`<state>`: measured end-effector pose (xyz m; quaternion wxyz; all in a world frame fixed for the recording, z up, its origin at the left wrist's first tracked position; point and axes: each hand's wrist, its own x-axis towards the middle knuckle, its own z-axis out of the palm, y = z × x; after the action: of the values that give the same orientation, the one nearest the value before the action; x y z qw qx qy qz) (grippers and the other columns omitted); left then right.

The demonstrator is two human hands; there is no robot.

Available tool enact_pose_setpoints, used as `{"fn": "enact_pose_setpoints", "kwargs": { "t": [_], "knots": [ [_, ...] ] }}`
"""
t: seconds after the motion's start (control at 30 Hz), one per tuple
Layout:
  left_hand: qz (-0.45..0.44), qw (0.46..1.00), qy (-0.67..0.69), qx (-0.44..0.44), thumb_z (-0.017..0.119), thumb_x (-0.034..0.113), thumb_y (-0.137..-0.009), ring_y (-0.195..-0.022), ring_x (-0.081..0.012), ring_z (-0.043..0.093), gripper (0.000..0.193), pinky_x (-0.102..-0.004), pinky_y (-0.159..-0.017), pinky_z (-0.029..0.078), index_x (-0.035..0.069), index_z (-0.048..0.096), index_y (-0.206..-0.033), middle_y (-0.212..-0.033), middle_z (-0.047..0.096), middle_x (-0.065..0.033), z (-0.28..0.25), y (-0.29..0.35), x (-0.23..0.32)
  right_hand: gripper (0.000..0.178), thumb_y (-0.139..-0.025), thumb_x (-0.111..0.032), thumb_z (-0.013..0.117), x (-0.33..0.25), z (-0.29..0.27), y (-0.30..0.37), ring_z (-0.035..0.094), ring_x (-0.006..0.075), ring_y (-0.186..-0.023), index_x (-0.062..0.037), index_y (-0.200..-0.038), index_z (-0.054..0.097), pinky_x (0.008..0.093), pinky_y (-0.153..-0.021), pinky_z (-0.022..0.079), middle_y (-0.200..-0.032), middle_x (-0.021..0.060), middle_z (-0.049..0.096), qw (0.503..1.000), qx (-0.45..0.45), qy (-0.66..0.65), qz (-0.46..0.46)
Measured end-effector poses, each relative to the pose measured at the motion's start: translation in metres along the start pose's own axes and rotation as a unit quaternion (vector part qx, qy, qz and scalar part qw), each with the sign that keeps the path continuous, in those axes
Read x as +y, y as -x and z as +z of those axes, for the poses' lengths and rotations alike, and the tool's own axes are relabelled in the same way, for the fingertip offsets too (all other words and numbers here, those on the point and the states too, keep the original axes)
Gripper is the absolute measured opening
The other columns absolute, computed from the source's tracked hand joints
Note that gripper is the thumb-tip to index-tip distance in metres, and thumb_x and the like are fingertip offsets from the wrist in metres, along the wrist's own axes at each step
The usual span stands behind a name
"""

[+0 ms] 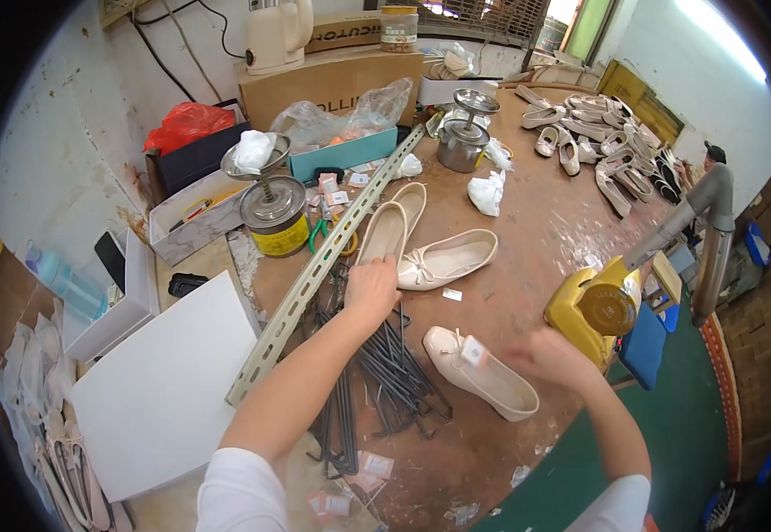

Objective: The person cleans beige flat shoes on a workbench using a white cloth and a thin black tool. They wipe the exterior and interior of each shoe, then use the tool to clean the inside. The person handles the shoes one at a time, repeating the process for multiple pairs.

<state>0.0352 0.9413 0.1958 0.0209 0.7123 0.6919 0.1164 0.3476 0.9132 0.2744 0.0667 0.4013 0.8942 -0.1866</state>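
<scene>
My left hand (372,291) is closed round the toe end of a cream ballet flat (384,229), which overlaps another flat (414,202) behind it. Right beside these lies a bow-trimmed flat (456,259), its toe close to my fingers. Nearer to me, a separate ballet flat (483,377) rests on the worn brown table (527,239). A small white-and-pink tag (473,350) sits over its opening by the bow. My right hand (550,356) is just right of that shoe, smeared by motion, so its fingers cannot be made out.
Black metal hooks (394,368) lie under my left forearm, by a slotted metal bar (328,257). A white box lid (168,390) lies at left. Metal dispenser cans (276,217) stand behind. Many flats (598,133) are heaped far right, beyond a yellow machine (594,306).
</scene>
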Motion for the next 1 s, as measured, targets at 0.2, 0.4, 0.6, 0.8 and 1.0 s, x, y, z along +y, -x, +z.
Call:
{"fn": "enact_pose_setpoints", "kwargs": {
  "t": [0.2,0.4,0.6,0.8,1.0],
  "knots": [
    [0.074,0.993,0.087,0.040,0.059,0.011,-0.080,-0.081,-0.0355,0.063,0.020,-0.0473,-0.066,0.049,0.004,0.055,-0.099,-0.086,0.062,-0.0190,-0.048,0.005,0.016,0.029,-0.080,-0.008,0.057,0.084,0.033,-0.135,0.061,0.0256,-0.094,-0.0137,-0.107,0.065,0.0397,-0.094,0.042,-0.090,0.0049,0.061,0.833,0.405,0.356,-0.121],
    [0.175,0.972,0.051,0.146,0.070,0.005,-0.066,-0.082,-0.0318,0.059,0.023,-0.0415,-0.076,0.049,0.008,0.060,-0.087,-0.087,0.060,-0.0100,-0.176,0.172,-0.021,0.030,-0.085,-0.017,0.057,0.076,0.044,-0.064,0.062,0.0271,-0.083,-0.0215,-0.112,0.068,0.0421,-0.076,0.050,-0.084,0.0099,0.058,0.972,0.085,0.217,0.006],
    [0.094,0.979,-0.108,0.147,0.069,0.007,-0.066,-0.077,-0.0207,0.061,0.016,-0.0530,-0.088,0.045,0.015,0.059,-0.076,-0.079,0.059,-0.0018,-0.186,0.398,-0.049,0.053,-0.087,-0.029,0.058,0.005,0.075,0.056,0.064,0.0381,-0.083,-0.0144,-0.136,0.048,0.0442,-0.074,0.051,-0.091,0.0208,0.065,0.997,-0.047,0.009,0.052],
    [-0.102,0.990,-0.083,0.049,0.065,-0.002,-0.067,-0.089,-0.0253,0.061,0.016,-0.0612,-0.102,0.036,0.011,0.060,-0.074,-0.083,0.059,-0.0032,-0.163,0.561,-0.055,0.059,-0.085,-0.023,0.057,-0.112,0.041,0.086,0.063,0.0381,-0.066,-0.0082,-0.140,0.040,0.0426,-0.063,0.052,-0.071,0.0205,0.063,0.994,-0.015,-0.110,-0.007],
    [-0.220,0.971,-0.092,0.021,0.060,-0.003,-0.070,-0.106,-0.0330,0.058,0.008,-0.0602,-0.106,0.035,0.003,0.056,-0.070,-0.091,0.061,-0.0095,-0.173,0.668,-0.075,0.062,-0.092,-0.023,0.054,-0.231,0.002,0.043,0.067,0.0344,-0.086,-0.0150,-0.148,0.027,0.0403,-0.084,0.054,-0.098,0.0131,0.068,0.949,0.007,-0.199,-0.243]
  ]
}}
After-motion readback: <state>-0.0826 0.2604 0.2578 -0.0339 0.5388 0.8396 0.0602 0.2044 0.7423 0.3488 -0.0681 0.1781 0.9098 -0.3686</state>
